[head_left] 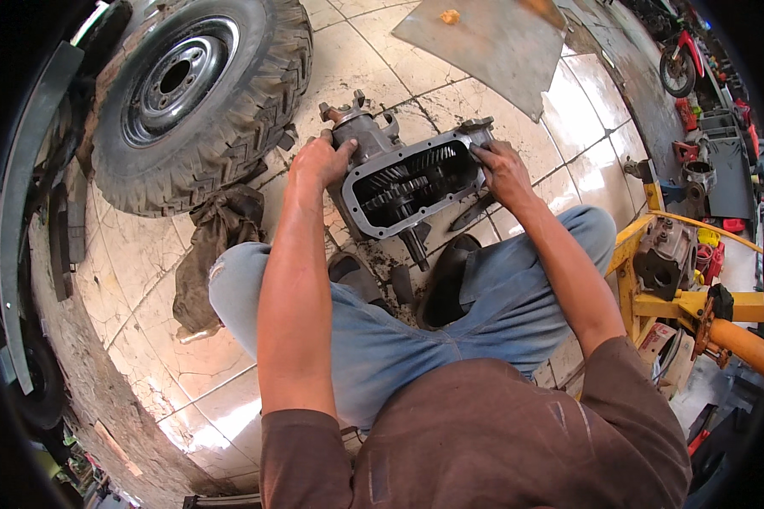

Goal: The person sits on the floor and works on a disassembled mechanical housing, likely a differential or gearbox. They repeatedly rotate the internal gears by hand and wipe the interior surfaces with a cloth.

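A grey metal gearbox sits over the tiled floor in front of my feet, its open face turned up toward me. Gears and shafts show inside the rectangular opening, and one splined shaft sticks out on the near side. My left hand grips the housing at its upper left, beside the part that carries a yoke flange. Around the right end, by another flange, my right hand is closed. The fingers' undersides are hidden by the housing.
A big treaded tyre on a black wheel lies at the left, with a dark rag below it. A flat metal sheet rests farther off. At the right stands a yellow steel frame beside a metal casting.
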A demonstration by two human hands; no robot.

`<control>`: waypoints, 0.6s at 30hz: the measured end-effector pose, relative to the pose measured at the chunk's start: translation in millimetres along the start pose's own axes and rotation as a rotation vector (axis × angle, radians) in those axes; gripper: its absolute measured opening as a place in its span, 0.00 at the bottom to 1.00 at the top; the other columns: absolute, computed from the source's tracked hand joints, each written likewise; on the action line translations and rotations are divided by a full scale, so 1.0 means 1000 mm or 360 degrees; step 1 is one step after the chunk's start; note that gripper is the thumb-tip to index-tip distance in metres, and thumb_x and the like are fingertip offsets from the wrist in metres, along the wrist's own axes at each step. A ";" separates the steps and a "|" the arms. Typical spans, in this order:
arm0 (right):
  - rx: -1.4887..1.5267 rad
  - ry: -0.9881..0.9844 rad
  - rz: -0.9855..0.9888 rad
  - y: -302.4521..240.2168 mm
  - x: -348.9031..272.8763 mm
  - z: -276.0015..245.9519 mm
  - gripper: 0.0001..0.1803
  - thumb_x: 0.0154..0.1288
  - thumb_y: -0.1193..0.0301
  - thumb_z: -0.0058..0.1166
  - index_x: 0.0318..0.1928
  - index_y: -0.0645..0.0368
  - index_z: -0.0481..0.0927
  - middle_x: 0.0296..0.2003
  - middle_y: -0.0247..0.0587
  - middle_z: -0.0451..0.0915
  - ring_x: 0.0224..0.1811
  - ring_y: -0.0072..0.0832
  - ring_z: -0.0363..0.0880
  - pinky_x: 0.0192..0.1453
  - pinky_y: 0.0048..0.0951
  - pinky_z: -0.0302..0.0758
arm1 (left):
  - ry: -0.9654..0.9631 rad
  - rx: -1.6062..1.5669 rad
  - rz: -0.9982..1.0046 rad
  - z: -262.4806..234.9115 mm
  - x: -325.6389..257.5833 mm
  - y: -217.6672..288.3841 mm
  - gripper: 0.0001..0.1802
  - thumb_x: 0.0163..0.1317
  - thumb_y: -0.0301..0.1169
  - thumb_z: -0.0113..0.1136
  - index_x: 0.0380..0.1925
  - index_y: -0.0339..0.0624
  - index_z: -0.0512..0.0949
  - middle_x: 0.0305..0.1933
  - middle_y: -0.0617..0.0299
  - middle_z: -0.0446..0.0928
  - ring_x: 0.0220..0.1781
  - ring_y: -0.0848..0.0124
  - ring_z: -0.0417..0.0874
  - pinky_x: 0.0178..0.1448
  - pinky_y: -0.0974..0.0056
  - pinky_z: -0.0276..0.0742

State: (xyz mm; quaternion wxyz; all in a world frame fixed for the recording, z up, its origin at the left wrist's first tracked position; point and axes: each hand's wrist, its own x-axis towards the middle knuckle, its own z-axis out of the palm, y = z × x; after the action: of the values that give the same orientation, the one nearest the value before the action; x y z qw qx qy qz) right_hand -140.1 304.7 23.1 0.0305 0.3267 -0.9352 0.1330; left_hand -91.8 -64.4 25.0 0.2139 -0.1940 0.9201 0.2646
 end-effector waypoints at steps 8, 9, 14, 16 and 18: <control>0.0017 0.0011 0.0029 0.000 -0.005 0.000 0.18 0.59 0.79 0.58 0.51 0.55 0.86 0.45 0.46 0.81 0.52 0.47 0.80 0.57 0.46 0.77 | 0.0134 -0.0057 0.0073 0.003 -0.005 0.000 0.41 0.69 0.59 0.54 0.67 0.34 0.73 0.61 0.35 0.79 0.67 0.44 0.79 0.70 0.49 0.72; 0.0000 0.0010 0.0026 -0.002 0.000 -0.002 0.19 0.60 0.79 0.58 0.52 0.55 0.86 0.46 0.46 0.81 0.53 0.47 0.80 0.57 0.45 0.77 | 0.0131 -0.0030 0.0068 0.004 -0.003 -0.002 0.41 0.69 0.60 0.54 0.67 0.34 0.73 0.62 0.35 0.79 0.67 0.44 0.79 0.71 0.49 0.72; -0.0026 0.0127 0.0013 -0.003 0.014 0.006 0.19 0.59 0.77 0.60 0.53 0.53 0.85 0.46 0.46 0.81 0.54 0.46 0.80 0.59 0.44 0.77 | 0.0033 -0.0038 0.0040 -0.002 -0.004 0.003 0.41 0.69 0.60 0.53 0.67 0.36 0.73 0.64 0.38 0.78 0.68 0.47 0.78 0.72 0.50 0.72; -0.0023 0.0075 0.0056 -0.004 0.008 0.002 0.20 0.58 0.77 0.61 0.53 0.53 0.85 0.46 0.46 0.80 0.54 0.46 0.79 0.60 0.44 0.77 | 0.0020 -0.0006 0.0015 -0.004 -0.006 0.005 0.40 0.69 0.60 0.53 0.68 0.38 0.73 0.66 0.40 0.78 0.69 0.49 0.78 0.72 0.51 0.72; 0.0036 0.0061 0.0069 -0.005 -0.004 0.000 0.21 0.58 0.77 0.61 0.54 0.54 0.85 0.46 0.46 0.80 0.54 0.46 0.79 0.60 0.44 0.77 | 0.0067 -0.0006 0.0018 -0.001 -0.006 0.002 0.40 0.69 0.60 0.53 0.67 0.38 0.73 0.65 0.41 0.78 0.68 0.49 0.78 0.72 0.50 0.72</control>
State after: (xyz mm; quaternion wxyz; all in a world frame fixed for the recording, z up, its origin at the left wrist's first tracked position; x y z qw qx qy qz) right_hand -134.3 303.4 23.2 0.0419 0.3041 -0.9398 0.1503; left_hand -88.3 -61.6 29.5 0.1925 -0.1947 0.9250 0.2634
